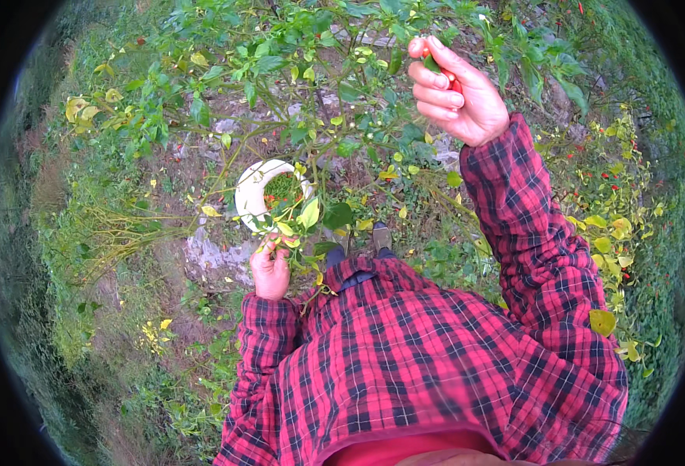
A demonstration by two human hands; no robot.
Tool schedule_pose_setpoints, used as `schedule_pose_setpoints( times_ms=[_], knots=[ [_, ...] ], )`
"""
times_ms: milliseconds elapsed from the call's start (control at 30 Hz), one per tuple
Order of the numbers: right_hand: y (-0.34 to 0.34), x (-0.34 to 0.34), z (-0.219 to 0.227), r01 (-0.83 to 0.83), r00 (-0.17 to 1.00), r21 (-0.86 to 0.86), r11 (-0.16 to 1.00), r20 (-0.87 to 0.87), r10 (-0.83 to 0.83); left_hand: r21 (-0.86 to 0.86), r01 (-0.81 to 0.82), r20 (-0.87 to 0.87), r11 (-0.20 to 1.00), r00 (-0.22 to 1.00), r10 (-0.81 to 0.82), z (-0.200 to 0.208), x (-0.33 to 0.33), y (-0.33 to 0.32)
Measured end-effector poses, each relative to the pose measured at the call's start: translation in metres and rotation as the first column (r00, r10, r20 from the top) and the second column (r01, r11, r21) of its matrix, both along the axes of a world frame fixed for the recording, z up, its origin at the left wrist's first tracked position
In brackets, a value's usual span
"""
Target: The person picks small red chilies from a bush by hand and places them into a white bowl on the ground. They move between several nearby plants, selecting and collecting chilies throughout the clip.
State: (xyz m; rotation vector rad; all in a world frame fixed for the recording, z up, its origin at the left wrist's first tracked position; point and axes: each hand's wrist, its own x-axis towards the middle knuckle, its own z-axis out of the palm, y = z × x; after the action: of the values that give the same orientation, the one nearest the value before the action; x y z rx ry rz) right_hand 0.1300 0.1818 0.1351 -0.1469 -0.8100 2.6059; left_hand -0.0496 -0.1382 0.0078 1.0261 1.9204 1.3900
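My right hand point(470, 101) is raised among the upper leaves of a pepper plant point(288, 46), its fingers curled round small red chili peppers point(456, 84). Something small and green point(432, 64) shows at its thumb and fingertips; I cannot tell whether it is a leaf or a green pepper. Lower down, my left hand point(270, 272) is closed on a thin leafy branch point(286, 233) with yellow-green leaves. Just beyond that hand is a white container with a thick round rim point(249, 198), and green and red bits show inside it. Leaves cover part of its rim.
Yellowing plants with red peppers point(610, 186) stand to the right. Bare thin stems point(133, 233) spread out at the left. Pale stones point(218, 256) lie on the weedy ground. My shoe point(381, 235) shows below the plant.
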Motion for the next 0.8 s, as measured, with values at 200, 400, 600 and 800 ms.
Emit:
schedule_pose_setpoints(
  times_ms=[200, 400, 600, 800],
  knots=[
    [-0.007, 0.044, -0.039, 0.205, 0.978, -0.163, 0.965, 0.073, -0.196, 0.061, -0.068, 0.032, 0.996, 0.997, 0.066, -0.016, -0.008, -0.01],
    [-0.015, 0.066, -0.057, 0.195, 0.981, -0.297, 0.935, 0.052, -0.188, -0.002, -0.078, 0.018, 0.997, 0.997, 0.078, -0.018, -0.009, -0.011],
    [-0.019, 0.072, -0.057, 0.226, 0.967, -0.186, 0.956, 0.159, -0.197, 0.054, -0.032, 0.025, 0.998, 0.999, 0.031, -0.014, -0.007, -0.006],
    [-0.016, 0.074, -0.068, 0.245, 0.934, -0.018, 0.969, 0.271, -0.231, 0.047, -0.035, 0.051, 0.998, 0.998, 0.032, -0.016, -0.006, -0.008]
  ],
)
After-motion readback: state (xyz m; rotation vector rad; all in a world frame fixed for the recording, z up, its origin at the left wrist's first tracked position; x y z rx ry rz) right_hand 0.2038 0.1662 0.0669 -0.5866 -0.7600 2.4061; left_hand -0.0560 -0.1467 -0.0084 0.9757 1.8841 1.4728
